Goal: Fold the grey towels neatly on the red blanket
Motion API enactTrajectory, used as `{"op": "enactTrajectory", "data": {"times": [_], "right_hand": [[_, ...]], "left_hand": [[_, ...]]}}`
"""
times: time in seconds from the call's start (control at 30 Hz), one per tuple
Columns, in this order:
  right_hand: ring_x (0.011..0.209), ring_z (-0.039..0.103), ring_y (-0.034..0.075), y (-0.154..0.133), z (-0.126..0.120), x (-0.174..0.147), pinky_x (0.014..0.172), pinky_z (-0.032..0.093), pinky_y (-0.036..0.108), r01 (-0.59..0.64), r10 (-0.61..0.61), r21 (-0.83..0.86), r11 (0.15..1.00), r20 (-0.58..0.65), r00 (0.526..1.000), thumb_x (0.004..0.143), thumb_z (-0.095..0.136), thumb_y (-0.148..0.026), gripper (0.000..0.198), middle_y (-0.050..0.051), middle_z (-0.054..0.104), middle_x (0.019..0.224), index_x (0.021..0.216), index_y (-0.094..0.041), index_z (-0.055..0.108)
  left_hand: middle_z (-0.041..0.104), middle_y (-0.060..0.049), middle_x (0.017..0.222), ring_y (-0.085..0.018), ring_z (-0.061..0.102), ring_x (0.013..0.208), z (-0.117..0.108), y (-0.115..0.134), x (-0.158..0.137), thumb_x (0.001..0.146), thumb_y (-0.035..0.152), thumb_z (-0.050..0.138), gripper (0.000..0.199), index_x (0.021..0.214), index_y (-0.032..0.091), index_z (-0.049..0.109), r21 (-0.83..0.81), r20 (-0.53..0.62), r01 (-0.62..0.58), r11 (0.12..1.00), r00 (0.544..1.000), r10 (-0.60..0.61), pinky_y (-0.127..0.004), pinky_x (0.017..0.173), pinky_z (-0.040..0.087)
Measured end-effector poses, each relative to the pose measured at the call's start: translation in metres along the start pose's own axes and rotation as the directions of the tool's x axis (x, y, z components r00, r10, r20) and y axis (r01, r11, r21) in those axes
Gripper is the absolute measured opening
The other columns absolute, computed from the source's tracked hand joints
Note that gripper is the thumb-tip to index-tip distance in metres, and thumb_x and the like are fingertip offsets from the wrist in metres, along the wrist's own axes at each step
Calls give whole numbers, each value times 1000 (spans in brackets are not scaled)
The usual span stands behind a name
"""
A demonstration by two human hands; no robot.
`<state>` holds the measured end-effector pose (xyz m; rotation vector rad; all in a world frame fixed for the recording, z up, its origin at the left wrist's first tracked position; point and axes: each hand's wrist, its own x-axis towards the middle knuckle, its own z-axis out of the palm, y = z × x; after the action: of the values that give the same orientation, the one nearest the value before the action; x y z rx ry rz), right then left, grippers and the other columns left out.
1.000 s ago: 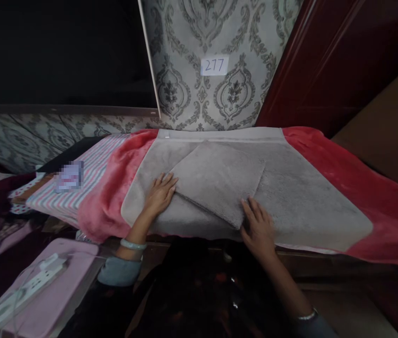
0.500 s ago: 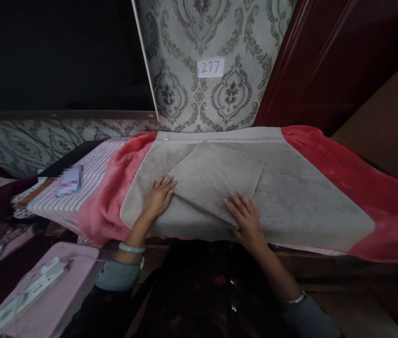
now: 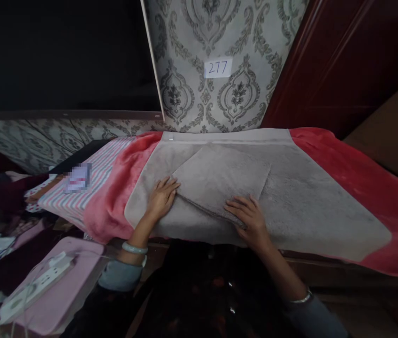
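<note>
A smaller grey plush cloth (image 3: 220, 173), folded with a thick dark front edge, lies slantwise on a larger grey plush sheet (image 3: 318, 202). My left hand (image 3: 162, 195) rests flat with fingers stretched over the folded cloth's left corner. At its front right corner, my right hand (image 3: 250, 216) has its fingers bent over the top and its thumb by the front edge, closed on the cloth. That edge bows slightly between the hands. Under the grey sheet spreads a red plush blanket (image 3: 340, 159).
Left of the blanket are a striped cloth (image 3: 96, 180) and a small blurred-out item (image 3: 78, 178) on it. A pink stool (image 3: 67, 293) bears a white power strip (image 3: 37, 286). Behind stand a large dark screen (image 3: 61, 56), a patterned wall and a dark red door (image 3: 340, 70).
My right hand's fingers have drawn closer together and bent at the cloth's front corner, and the front edge now bows a little. My left hand stays on its corner. The view has shifted slightly.
</note>
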<state>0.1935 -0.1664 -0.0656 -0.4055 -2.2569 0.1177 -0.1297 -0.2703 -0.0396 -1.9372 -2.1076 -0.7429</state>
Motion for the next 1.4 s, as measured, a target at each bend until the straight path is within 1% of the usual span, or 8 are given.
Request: {"op": "enactTrajectory", "data": {"times": [0.17,0.37,0.5,0.73,0.9,1.07,1.2,1.4], "right_hand": [[125,57,27,-1,-3,4,115,29,57,-15,15,25,1000,-5,1000,80,54,-10,50,5,72,121,125,-27,66],[124,58,26,-2,-11,17,114,30,54,-51,51,59,997,-6,999,84,57,-16,40,5,74,117,120,-27,69],[124,58,27,-3,-13,23,115,28,56,-97,96,82,992,10,995,84,56,-16,38,5,75,114,118,-27,70],[122,59,26,-5,-9,26,115,29,56,-102,105,111,989,-15,994,83,56,-16,39,5,75,113,117,-28,71],[120,60,25,-6,-9,28,115,30,55,-74,78,104,992,-35,996,78,55,-11,47,5,75,112,119,-27,70],[118,62,24,-6,-9,33,114,32,53,-53,59,110,993,-54,997,75,55,-8,48,4,75,111,118,-26,69],[116,63,24,-6,-5,31,113,33,54,-62,70,126,990,-65,995,77,55,-10,47,4,76,109,118,-28,68],[113,64,23,-9,-1,20,111,37,54,-69,78,134,989,-60,995,76,54,-8,50,4,75,112,120,-27,66]], "left_hand": [[64,-10,136,-29,45,140,-1,19,-4,97,35,45,39,129,21,63,-29,-70,-86,996,994,83,-56,114,34],[49,-13,151,-31,37,145,12,66,-7,91,39,57,54,141,21,53,-12,-6,-284,959,959,284,-55,118,28],[50,-14,150,-32,39,143,19,80,-3,87,33,60,56,141,20,52,21,-6,-256,967,967,256,-55,119,25],[61,-14,136,-33,49,131,22,84,4,79,16,61,54,132,21,60,70,-13,-182,981,983,183,-56,114,32],[68,-13,125,-31,58,117,21,79,10,78,8,56,48,124,20,65,108,-57,-267,958,960,274,-51,103,42],[70,-12,119,-29,60,111,19,75,13,79,7,54,46,122,18,66,129,-127,-312,941,936,327,-47,96,46],[71,-11,119,-28,62,110,20,74,10,82,7,53,44,122,19,66,150,-182,-321,935,921,345,-46,95,46],[72,-11,119,-27,64,110,22,66,10,84,8,52,43,123,21,66,170,-206,-381,909,888,411,-46,96,48]]}}
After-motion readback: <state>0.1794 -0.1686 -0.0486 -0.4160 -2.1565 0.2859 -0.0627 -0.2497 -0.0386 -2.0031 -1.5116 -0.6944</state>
